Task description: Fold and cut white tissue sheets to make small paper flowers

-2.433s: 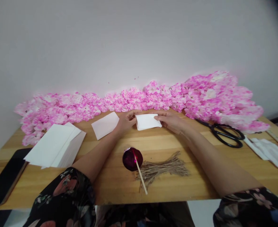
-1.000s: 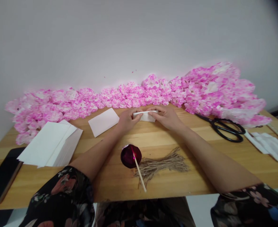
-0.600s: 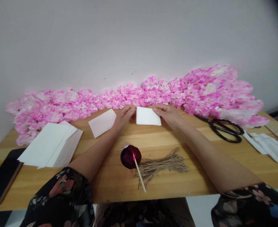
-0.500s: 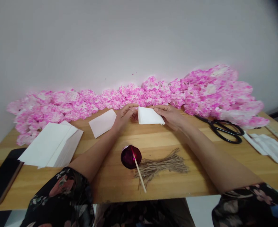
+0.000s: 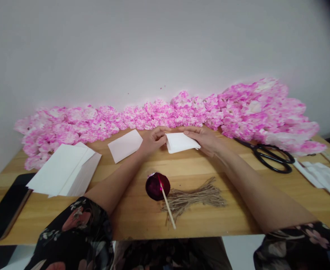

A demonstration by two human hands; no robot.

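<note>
Head view: table [image 5: 136, 221] seen from above the near edge.
Pad [image 5: 181, 143]: white, in folded-looking layers, held near the middle of the far edge; resting or lifted – cannot tell.
Left hand [image 5: 154, 141]: narrow, pinching the pad's left end between thumb and fingertip.
Right hand [image 5: 206, 141]: closed on the pad's right end, thumb on top, fingers mostly hidden beneath.
Just changed: closed in at the left end, from a looser left-hand pose half a second ago – so now pinned at both ends, likely steadier to work.
Card [image 5: 124, 147]: flat, just left of the left wrist.
Stack [image 5: 60, 168]: white, toward the left edge, near the phone [image 5: 9, 208] at the near left corner.
Bowl [image 5: 153, 189]: dark red, toward the near edge, with stick [image 5: 169, 210] leaning out; twigs [image 5: 195, 197] just right.
Scissors [image 5: 255, 148]: toward the right edge, beside white cloth [image 5: 326, 180].
Flowers [image 5: 159, 112]: pink, along the far edge.
</note>
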